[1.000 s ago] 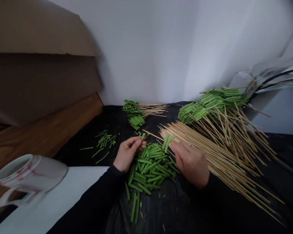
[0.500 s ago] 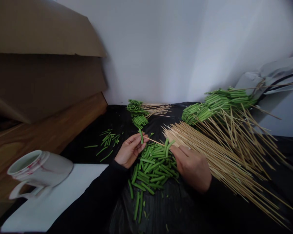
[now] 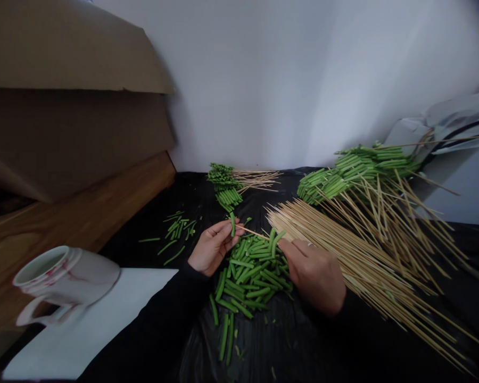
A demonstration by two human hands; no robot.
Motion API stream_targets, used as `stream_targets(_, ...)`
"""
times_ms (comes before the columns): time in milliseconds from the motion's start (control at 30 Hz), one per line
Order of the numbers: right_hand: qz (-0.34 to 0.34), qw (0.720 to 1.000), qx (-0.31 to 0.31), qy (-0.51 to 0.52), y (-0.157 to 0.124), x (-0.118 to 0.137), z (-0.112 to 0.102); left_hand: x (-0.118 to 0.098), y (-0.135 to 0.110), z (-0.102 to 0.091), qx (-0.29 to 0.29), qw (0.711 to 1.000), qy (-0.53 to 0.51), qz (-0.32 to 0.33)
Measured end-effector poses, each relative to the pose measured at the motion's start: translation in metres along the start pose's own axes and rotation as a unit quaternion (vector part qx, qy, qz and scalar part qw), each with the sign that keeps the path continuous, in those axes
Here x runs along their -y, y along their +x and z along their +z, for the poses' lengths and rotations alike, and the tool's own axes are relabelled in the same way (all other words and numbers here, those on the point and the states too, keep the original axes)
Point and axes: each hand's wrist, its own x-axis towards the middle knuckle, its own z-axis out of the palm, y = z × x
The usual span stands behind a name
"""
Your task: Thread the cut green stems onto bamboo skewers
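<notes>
My left hand [image 3: 212,246] pinches a short piece of green bean [image 3: 232,224] between thumb and fingers. A thin bamboo skewer [image 3: 252,231] runs from that piece to my right hand [image 3: 314,270], which is closed around its other end. Two bean pieces stand close by the right fingertips; whether they are on the skewer I cannot tell. Below and between both hands spreads a pile of cut green beans [image 3: 247,282] on black plastic sheeting [image 3: 263,351]. Just right of the right hand lies a thick bundle of bare skewers [image 3: 355,266].
Skewered beans [image 3: 228,186] lie at the back; a larger stack of them [image 3: 359,170] is at the back right. Loose bean bits [image 3: 179,229] lie on the left. A white mug [image 3: 75,276] rests on a white sheet [image 3: 104,319]. A cardboard box [image 3: 75,117] stands at the far left.
The bean piece in my left hand has shifted very slightly right and down. My right hand and everything around have stayed put.
</notes>
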Motion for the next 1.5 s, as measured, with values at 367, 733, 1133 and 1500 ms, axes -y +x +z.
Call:
stream_targets(367,0.000,1.000,0.019,0.003,-0.0033,0.0038,0.0006,0.0043,0.0002,0.0005,-0.016,0.996,0.078,0.047)
stream_targets(733,0.011,1.000,0.015,0.022,-0.0032,0.0047,0.0016,0.0018,-0.0010,0.0015,-0.032,0.999,-0.010,-0.005)
stream_targets(1133,0.004,0.999,0.008,0.034,-0.0047,0.0068,0.0026,0.0020,0.0002,-0.0008,-0.015,0.999,-0.019,-0.039)
stream_targets(1500,0.004,0.999,-0.014,0.033,-0.0042,0.0101,0.0020,-0.0011,-0.0040,0.0031,-0.006,0.999,0.005,-0.034)
